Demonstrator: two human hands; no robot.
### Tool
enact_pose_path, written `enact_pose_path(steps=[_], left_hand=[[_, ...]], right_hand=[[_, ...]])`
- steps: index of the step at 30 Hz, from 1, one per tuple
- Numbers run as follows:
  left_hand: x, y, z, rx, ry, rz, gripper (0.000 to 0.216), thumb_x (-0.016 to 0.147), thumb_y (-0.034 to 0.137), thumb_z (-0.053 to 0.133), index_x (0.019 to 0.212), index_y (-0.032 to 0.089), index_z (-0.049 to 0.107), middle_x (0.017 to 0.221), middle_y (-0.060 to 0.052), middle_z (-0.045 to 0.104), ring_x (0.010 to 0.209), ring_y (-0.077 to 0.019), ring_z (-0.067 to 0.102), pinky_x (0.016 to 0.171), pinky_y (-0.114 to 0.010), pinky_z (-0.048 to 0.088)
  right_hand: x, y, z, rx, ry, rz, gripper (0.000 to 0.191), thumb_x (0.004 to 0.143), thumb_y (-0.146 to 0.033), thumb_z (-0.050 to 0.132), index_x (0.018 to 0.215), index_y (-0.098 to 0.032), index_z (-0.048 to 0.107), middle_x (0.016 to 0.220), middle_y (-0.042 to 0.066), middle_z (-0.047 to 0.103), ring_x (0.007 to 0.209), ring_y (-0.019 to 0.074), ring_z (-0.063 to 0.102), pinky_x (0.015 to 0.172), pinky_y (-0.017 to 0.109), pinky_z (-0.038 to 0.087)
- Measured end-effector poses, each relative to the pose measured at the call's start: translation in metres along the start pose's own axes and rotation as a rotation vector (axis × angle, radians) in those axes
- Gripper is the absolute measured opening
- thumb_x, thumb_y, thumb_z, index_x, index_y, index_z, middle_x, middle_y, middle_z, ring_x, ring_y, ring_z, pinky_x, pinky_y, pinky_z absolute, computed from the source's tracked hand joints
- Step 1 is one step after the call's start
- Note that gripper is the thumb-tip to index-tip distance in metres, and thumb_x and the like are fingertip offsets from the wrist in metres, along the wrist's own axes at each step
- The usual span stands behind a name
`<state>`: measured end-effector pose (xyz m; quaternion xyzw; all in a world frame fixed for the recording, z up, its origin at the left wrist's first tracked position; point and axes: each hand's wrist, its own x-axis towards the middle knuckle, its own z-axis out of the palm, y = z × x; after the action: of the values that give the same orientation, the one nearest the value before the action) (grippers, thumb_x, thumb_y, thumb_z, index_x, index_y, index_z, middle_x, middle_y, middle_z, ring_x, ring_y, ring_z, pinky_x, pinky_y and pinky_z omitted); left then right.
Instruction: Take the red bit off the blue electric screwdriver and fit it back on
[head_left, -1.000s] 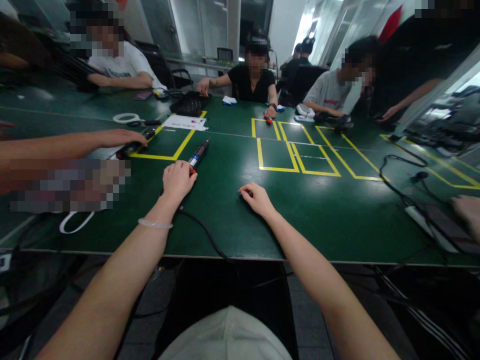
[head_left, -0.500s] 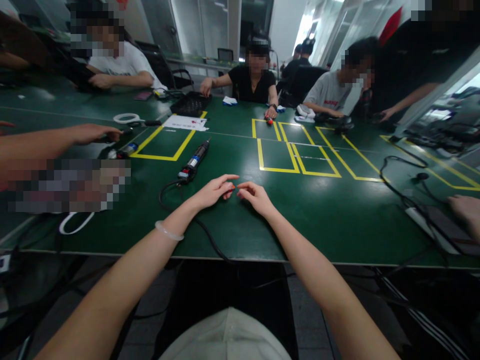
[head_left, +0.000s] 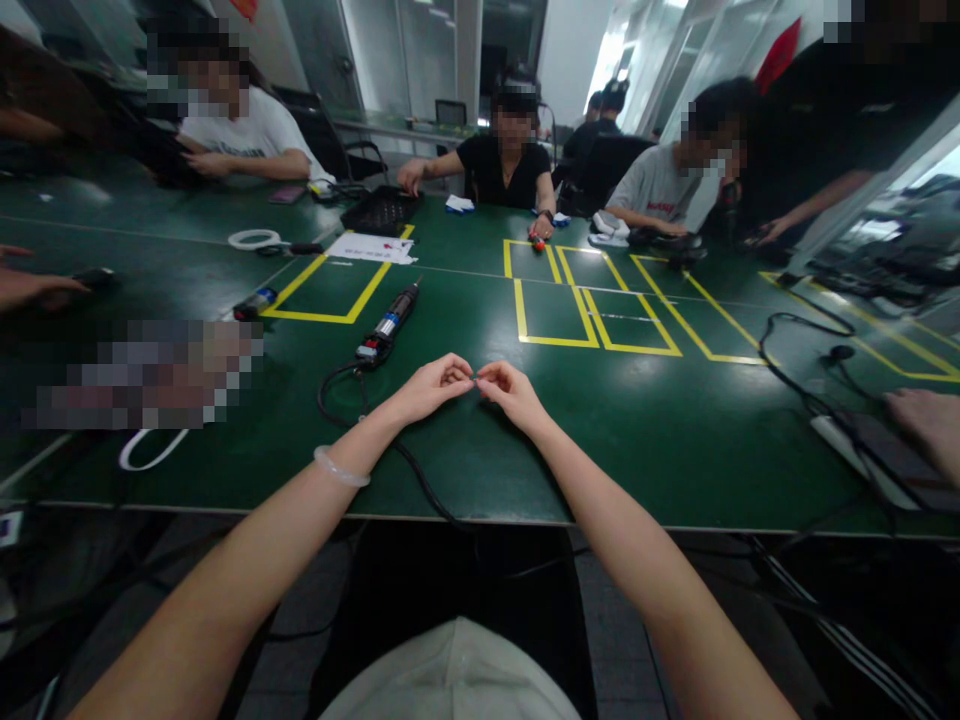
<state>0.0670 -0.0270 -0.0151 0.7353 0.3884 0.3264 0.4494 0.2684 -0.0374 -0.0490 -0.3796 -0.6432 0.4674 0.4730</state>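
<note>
My left hand (head_left: 431,386) and my right hand (head_left: 508,391) meet fingertip to fingertip just above the green table (head_left: 615,430), near its front edge. Both are pinched on a tiny part between them, too small to name. A clear bangle (head_left: 341,467) circles my left wrist. An electric screwdriver (head_left: 388,323) with a blue band lies on the table beyond my left hand, nobody touching it. Its black cable (head_left: 390,445) curls back past my left arm and over the table edge.
Yellow tape rectangles (head_left: 592,310) mark the tabletop. Several other people sit around the far side; another person's hand (head_left: 34,288) rests at the far left and one (head_left: 926,420) at the right. Black cables (head_left: 802,375), a paper sheet (head_left: 371,246) and a black tray (head_left: 382,210) lie further off.
My left hand let go of the screwdriver and moved right to meet my right hand; its fingers then closed into a pinch. The person's arm at the left drew back.
</note>
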Motion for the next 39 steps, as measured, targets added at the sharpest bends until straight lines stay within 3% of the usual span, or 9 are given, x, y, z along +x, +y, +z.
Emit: enact_pose_path(steps=[4, 7, 11, 14, 18, 22, 28, 34, 39], left_hand=[[-0.001, 0.0, 0.001, 0.084, -0.014, 0.017, 0.035, 0.084, 0.046, 0.065, 0.104, 0.018, 0.059, 0.096, -0.004, 0.067, 0.089, -0.0174, 0.064, 0.083, -0.033, 0.051], [0.0, 0.004, -0.005, 0.285, 0.032, 0.056, 0.034, 0.09, 0.045, 0.056, 0.112, 0.02, 0.06, 0.105, -0.006, 0.069, 0.098, -0.0201, 0.065, 0.09, -0.037, 0.05], [0.002, 0.004, -0.034, 0.763, 0.361, 0.05, 0.036, 0.094, 0.042, 0.05, 0.122, 0.021, 0.06, 0.127, -0.011, 0.062, 0.123, -0.0276, 0.055, 0.11, -0.045, 0.038], [0.0, -0.004, -0.063, 0.968, 0.516, -0.165, 0.055, 0.09, 0.043, 0.058, 0.138, 0.017, 0.05, 0.143, -0.017, 0.05, 0.131, -0.0341, 0.047, 0.112, -0.049, 0.035], [-0.003, -0.017, -0.093, 0.981, 0.394, -0.455, 0.068, 0.086, 0.046, 0.064, 0.141, 0.011, 0.045, 0.138, -0.024, 0.051, 0.118, -0.039, 0.053, 0.093, -0.055, 0.047], [-0.003, -0.025, -0.101, 0.978, 0.368, -0.474, 0.062, 0.085, 0.04, 0.064, 0.138, 0.012, 0.048, 0.13, -0.021, 0.054, 0.112, -0.0351, 0.055, 0.087, -0.051, 0.049], [-0.003, -0.024, -0.081, 1.018, 0.365, -0.411, 0.061, 0.08, 0.047, 0.064, 0.134, 0.019, 0.053, 0.124, -0.018, 0.057, 0.109, -0.0348, 0.057, 0.083, -0.046, 0.051], [-0.007, 0.001, -0.032, 1.117, 0.272, -0.28, 0.058, 0.085, 0.046, 0.056, 0.135, 0.018, 0.05, 0.123, -0.016, 0.058, 0.111, -0.0326, 0.057, 0.082, -0.041, 0.052], [-0.009, 0.019, 0.003, 1.127, 0.166, -0.126, 0.059, 0.087, 0.045, 0.056, 0.137, 0.015, 0.048, 0.122, -0.017, 0.058, 0.111, -0.0327, 0.057, 0.083, -0.04, 0.05]], right_hand=[[-0.001, 0.0, 0.001, -0.043, -0.018, -0.012, 0.027, 0.08, -0.041, 0.07, 0.094, -0.02, 0.061, 0.084, 0.001, 0.064, 0.074, 0.0138, 0.059, 0.07, 0.028, 0.049], [-0.001, 0.001, 0.0, -0.062, -0.006, -0.009, 0.023, 0.079, -0.036, 0.068, 0.093, -0.02, 0.059, 0.082, 0.0, 0.063, 0.071, 0.013, 0.058, 0.069, 0.028, 0.048], [0.0, 0.0, -0.002, -0.068, 0.02, 0.017, 0.023, 0.08, -0.032, 0.066, 0.098, -0.02, 0.058, 0.084, 0.001, 0.064, 0.07, 0.0126, 0.058, 0.069, 0.028, 0.048], [0.0, -0.001, -0.003, -0.089, 0.026, 0.022, 0.025, 0.08, -0.031, 0.064, 0.102, -0.019, 0.061, 0.085, 0.002, 0.065, 0.07, 0.0128, 0.058, 0.069, 0.028, 0.048], [-0.001, -0.002, -0.004, -0.134, 0.012, 0.025, 0.021, 0.081, -0.032, 0.064, 0.098, -0.019, 0.064, 0.084, 0.001, 0.066, 0.07, 0.0128, 0.058, 0.069, 0.028, 0.047], [-0.002, -0.002, -0.004, -0.138, 0.023, 0.011, 0.02, 0.082, -0.032, 0.065, 0.097, -0.019, 0.064, 0.084, 0.001, 0.066, 0.07, 0.0129, 0.057, 0.068, 0.027, 0.046], [-0.003, -0.006, -0.003, -0.197, 0.031, -0.001, 0.019, 0.08, -0.03, 0.065, 0.095, -0.019, 0.065, 0.082, 0.0, 0.065, 0.066, 0.0119, 0.053, 0.066, 0.027, 0.044], [-0.002, -0.007, -0.002, -0.191, 0.023, -0.039, 0.021, 0.08, -0.028, 0.065, 0.099, -0.018, 0.064, 0.08, 0.0, 0.063, 0.066, 0.0125, 0.052, 0.065, 0.027, 0.043], [-0.003, -0.009, -0.001, -0.28, 0.026, -0.108, 0.011, 0.084, -0.026, 0.063, 0.092, -0.02, 0.067, 0.088, 0.002, 0.064, 0.075, 0.0147, 0.055, 0.071, 0.028, 0.044]])
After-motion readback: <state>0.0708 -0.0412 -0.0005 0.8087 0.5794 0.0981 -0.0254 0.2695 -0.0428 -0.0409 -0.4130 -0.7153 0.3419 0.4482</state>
